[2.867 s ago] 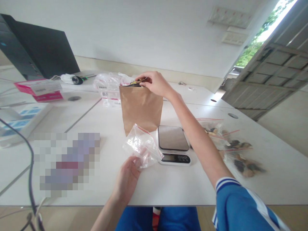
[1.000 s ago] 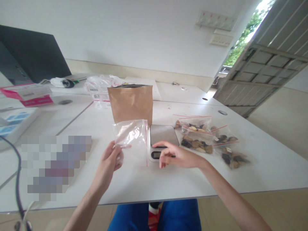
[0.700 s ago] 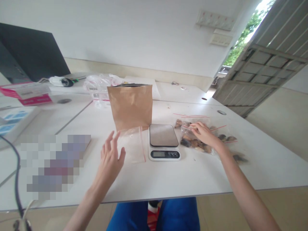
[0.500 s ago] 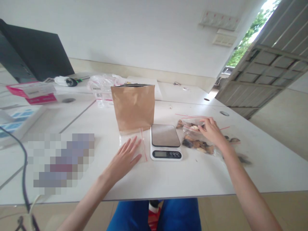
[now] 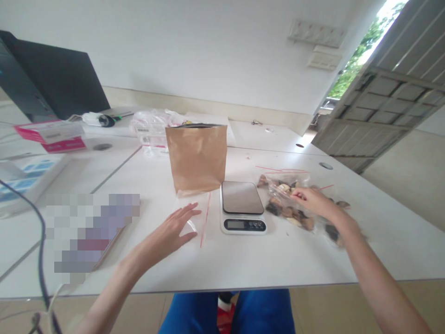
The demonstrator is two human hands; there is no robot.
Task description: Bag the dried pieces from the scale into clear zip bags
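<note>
My left hand (image 5: 177, 228) is open, fingers spread over a flat clear zip bag (image 5: 205, 222) with a red seal line. Whether its fingertips touch the bag is hard to tell. To the right, my right hand (image 5: 314, 202) has its fingers pinched at a clear zip bag (image 5: 283, 187) holding brown and pale pieces that look dried. Another bag of such dark and tan pieces (image 5: 292, 215) lies just in front of it. Between my hands stands a white digital kitchen scale (image 5: 242, 197) with a bare steel plate. Behind it, a brown kraft pouch (image 5: 196, 160) stands upright.
More bagged pieces (image 5: 333, 233) lie under my right forearm. At left are a pixelated object (image 5: 100, 232), a white tray (image 5: 38, 176), pink-and-white boxes (image 5: 52, 132), a black monitor (image 5: 66, 79) and a hanging cable (image 5: 41, 260). Plastic-wrapped packs (image 5: 149, 132) sit behind the pouch.
My left hand has shifted slightly left and lifted a little, and the flat bag's seal edge has tilted. My right hand has moved nearer me, and the filled bag's edge has moved with it.
</note>
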